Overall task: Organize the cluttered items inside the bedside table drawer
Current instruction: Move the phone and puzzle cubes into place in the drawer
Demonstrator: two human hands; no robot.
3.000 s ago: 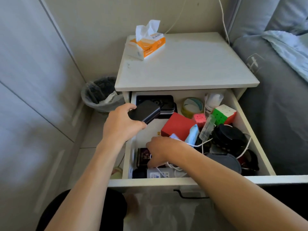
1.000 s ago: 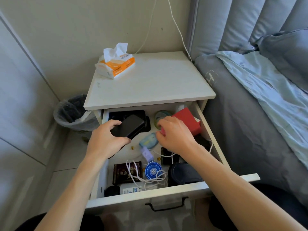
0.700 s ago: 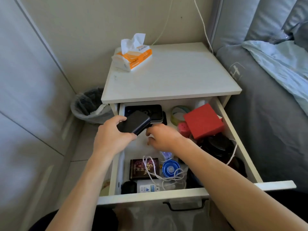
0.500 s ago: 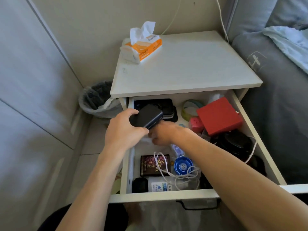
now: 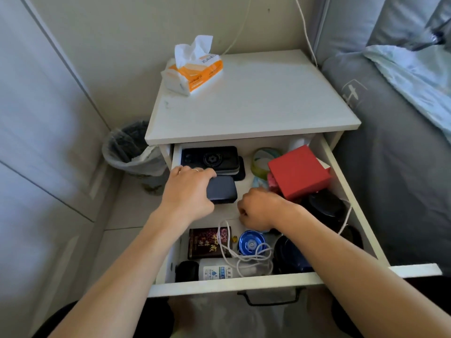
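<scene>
Drawer open; dark case gripped in left hand.

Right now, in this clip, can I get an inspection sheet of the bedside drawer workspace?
Surface: bedside table top holds only a tissue pack.
Job's things: open drawer; black flat box at back left; red box at right.
Clutter: dark red tin, blue round item, tape roll, white bottle.
Hands: left hand grips a dark case; right hand fingers curled, contents hidden.
Cables: white cable tangled at front.
Surroundings: bin left, bed right.
</scene>
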